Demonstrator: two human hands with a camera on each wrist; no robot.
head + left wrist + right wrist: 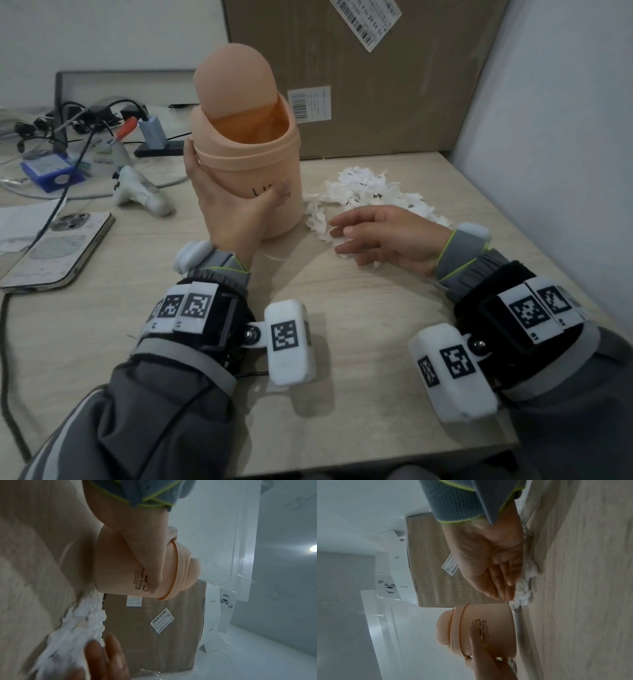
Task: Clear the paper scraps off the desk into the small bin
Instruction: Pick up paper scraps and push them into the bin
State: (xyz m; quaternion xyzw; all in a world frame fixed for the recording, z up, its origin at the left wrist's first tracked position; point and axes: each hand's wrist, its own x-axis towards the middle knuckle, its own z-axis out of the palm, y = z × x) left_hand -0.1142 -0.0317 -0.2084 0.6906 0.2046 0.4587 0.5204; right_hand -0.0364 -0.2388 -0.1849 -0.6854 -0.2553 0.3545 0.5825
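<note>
A small peach bin [253, 161] with its swing lid tipped open stands on the desk, printed "Clean living" [485, 631]. My left hand [233, 202] grips its side, thumb across the front [150, 566]. To its right lies a heap of white paper scraps [370, 195], also seen in the wrist views [72, 631] [524, 588]. My right hand [373, 236] lies open at the near edge of the heap, fingers straight [503, 582] and pointing towards the bin, touching the scraps.
A big cardboard box [376, 78] stands behind the bin and heap, and a white wall [555, 137] bounds the right. On the left lie a phone [58, 250], a white controller [144, 192], cables and a blue box [51, 171]. The desk's front edge [376, 466] is near.
</note>
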